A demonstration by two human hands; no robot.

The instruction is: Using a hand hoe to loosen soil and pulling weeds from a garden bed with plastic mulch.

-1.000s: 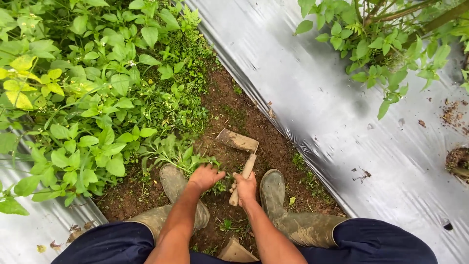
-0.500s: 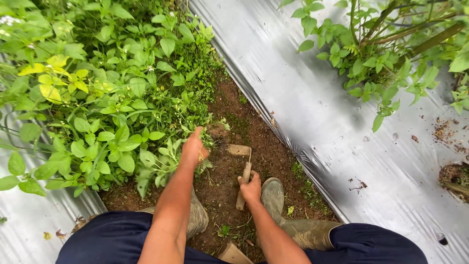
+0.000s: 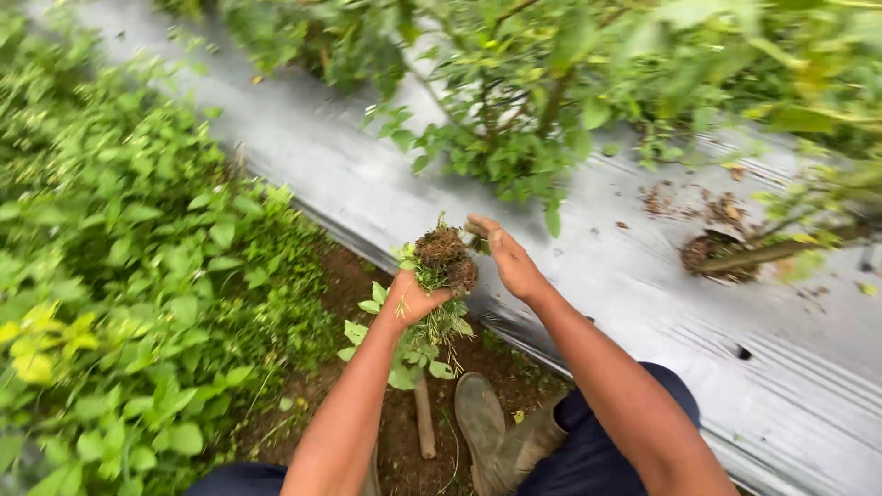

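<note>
Near: my boot (image 3: 482,413) stands on the bare soil strip (image 3: 386,432), and the wooden tool handle (image 3: 424,418) lies beside it, dropped from my right hand since a second ago. Left hand (image 3: 411,298) has risen from the ground, its grip closed on an uprooted weed clump (image 3: 443,262), roots and earth uppermost. Right hand (image 3: 510,262) is open, palm beside the root ball. Step judged: knocking soil off. Next move calls for a firm hold and a light strike. Beyond: silver mulch sheet (image 3: 606,276).
</note>
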